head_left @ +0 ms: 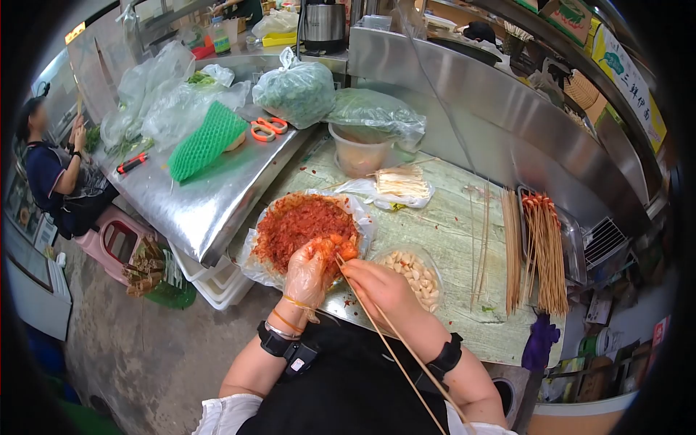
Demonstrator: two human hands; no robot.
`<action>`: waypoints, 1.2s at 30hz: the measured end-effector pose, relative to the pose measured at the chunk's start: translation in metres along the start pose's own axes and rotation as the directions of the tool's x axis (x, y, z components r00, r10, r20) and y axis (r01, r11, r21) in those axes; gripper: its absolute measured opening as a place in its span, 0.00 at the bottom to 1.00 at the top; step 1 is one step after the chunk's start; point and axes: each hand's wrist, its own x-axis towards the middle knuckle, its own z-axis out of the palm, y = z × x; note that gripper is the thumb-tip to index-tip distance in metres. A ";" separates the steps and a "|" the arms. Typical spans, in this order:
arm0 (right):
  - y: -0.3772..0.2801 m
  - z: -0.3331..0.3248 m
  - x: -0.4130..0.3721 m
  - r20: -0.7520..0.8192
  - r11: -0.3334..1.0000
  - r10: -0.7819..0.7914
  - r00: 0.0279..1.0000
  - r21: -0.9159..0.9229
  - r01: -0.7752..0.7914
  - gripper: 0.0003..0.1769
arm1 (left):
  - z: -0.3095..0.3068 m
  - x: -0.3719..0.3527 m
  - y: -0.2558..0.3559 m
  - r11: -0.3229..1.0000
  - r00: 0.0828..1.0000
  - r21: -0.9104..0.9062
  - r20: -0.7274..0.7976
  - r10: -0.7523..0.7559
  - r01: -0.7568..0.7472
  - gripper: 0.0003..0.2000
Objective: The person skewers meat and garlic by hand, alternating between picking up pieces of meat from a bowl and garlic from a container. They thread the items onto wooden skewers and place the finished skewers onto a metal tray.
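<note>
My left hand (306, 279), in a clear plastic glove with rubber bands at the wrist, is closed on a lump of red, chilli-coated food (333, 248). Its exact kind cannot be made out. Thin bamboo skewers (423, 368) are pinched in my bare right hand (388, 290), their tips at the lump and their long ends running back toward my body. Beneath my left hand lies a plastic-lined basin of red chilli mixture (301, 223). Beside my right hand stands a clear bowl of pale, clove-like pieces (413, 274), partly covered by that hand.
Plain skewers (512, 250) lie at right, beside a bundle with red-coated ends (545, 254) on a metal tray. Pale strips (401, 183) rest on plastic behind the basin. Orange-handled scissors (268, 129) and green netting (206, 145) occupy the steel table. Another person (61, 167) sits far left.
</note>
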 end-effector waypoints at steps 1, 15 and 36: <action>0.000 0.001 -0.001 0.013 0.999 0.036 0.999 0.017 -0.036 0.14 | 0.000 0.000 0.001 1.000 1.000 -0.009 0.002 -0.009 0.009 0.11; -0.004 -0.020 -0.048 -0.048 0.390 0.681 0.731 0.869 -0.306 0.20 | 0.016 0.008 0.020 0.884 0.888 0.097 0.011 0.459 -0.458 0.27; -0.001 -0.131 -0.112 -0.308 0.397 0.822 0.480 0.913 -0.094 0.16 | -0.001 0.022 0.014 0.902 0.910 0.134 -0.007 0.414 -0.409 0.24</action>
